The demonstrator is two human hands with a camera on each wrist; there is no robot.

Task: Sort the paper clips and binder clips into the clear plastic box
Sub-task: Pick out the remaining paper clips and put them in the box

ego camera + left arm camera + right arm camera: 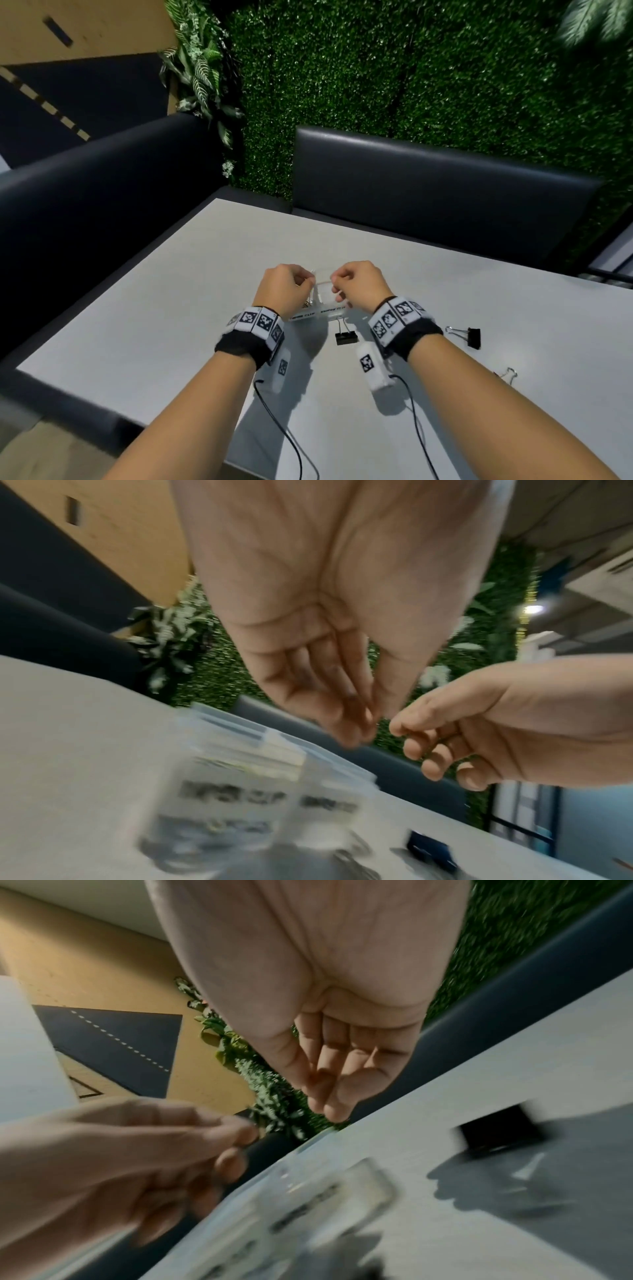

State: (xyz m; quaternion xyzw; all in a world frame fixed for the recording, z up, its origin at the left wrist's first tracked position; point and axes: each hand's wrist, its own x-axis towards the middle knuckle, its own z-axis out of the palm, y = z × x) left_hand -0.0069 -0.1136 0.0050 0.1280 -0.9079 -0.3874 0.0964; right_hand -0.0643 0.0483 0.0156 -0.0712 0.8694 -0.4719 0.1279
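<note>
Both hands hover above the clear plastic box [323, 301] near the middle of the table [171, 308]. The left hand [282, 287] and right hand [359, 284] have fingers curled; whether they pinch anything, I cannot tell. Two black binder clips [346, 337] [472, 337] lie toward the near edge.

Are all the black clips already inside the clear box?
No, two black binder clips lie on the table, outside the clear plastic box.

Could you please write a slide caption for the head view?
Both hands, left and right, hover with curled fingers over the clear box; two black binder clips wait on the table.
</note>
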